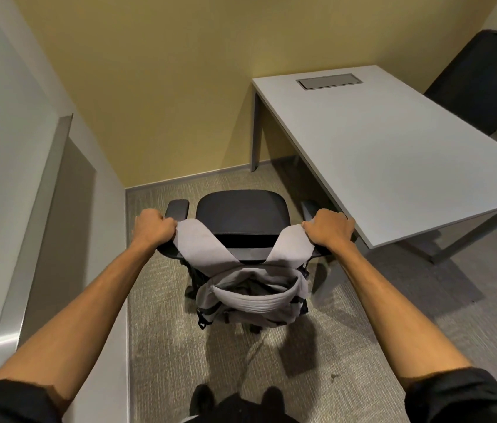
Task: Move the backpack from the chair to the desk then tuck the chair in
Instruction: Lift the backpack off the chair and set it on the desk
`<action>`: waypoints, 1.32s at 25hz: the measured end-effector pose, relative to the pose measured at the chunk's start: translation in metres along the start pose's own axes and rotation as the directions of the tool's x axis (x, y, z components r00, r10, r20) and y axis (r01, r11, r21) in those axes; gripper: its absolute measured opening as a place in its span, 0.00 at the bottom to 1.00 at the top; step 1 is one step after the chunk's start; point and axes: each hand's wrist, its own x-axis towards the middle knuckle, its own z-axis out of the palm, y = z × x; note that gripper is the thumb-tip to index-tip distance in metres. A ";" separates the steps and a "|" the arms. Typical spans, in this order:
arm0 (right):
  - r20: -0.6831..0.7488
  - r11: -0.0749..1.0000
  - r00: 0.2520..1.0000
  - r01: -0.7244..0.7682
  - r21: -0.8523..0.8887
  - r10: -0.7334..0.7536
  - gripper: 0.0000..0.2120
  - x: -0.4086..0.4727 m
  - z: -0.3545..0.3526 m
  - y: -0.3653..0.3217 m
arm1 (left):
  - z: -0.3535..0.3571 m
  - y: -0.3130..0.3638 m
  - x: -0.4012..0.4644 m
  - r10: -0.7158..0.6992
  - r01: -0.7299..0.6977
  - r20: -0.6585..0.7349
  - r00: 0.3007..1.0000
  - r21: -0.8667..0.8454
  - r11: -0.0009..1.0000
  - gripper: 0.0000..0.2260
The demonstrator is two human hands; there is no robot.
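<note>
A grey backpack (250, 297) hangs behind the backrest of a black office chair (238, 212), its two wide straps draped over the top of the backrest. My left hand (154, 225) is closed on the left strap at the backrest's left corner. My right hand (328, 228) is closed on the right strap at the right corner. The backpack's top pocket gapes open toward me. The white desk (393, 148) stands to the right of the chair, its near corner just beside my right hand.
A second dark chair (482, 83) stands at the desk's far right side. A grey cable hatch (329, 81) is set in the desk top. A yellow wall lies ahead, a grey wall and metal panel (27, 239) close on the left. Carpet floor surrounds me.
</note>
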 end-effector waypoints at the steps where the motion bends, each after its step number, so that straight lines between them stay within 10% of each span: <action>1: 0.003 1.000 1.000 -0.002 0.000 0.002 0.17 -0.001 0.001 -0.001 | -0.003 -0.005 0.000 -0.016 0.016 -0.005 1.000 -0.040 0.999 0.14; 10: -0.039 0.998 0.999 -0.026 0.054 0.028 0.17 -0.010 0.005 -0.009 | -0.011 -0.030 -0.009 -0.055 0.025 -0.166 0.985 -0.180 0.983 0.14; 17: -0.065 0.997 0.997 -0.036 0.065 0.040 0.15 -0.010 0.009 -0.010 | -0.013 -0.046 -0.026 -0.423 0.274 0.018 0.906 -0.786 0.554 0.12; 33: -0.134 0.988 0.989 -0.047 0.144 0.066 0.12 -0.013 0.008 -0.009 | -0.006 -0.056 -0.065 -0.563 0.320 0.102 0.820 -0.898 0.303 0.08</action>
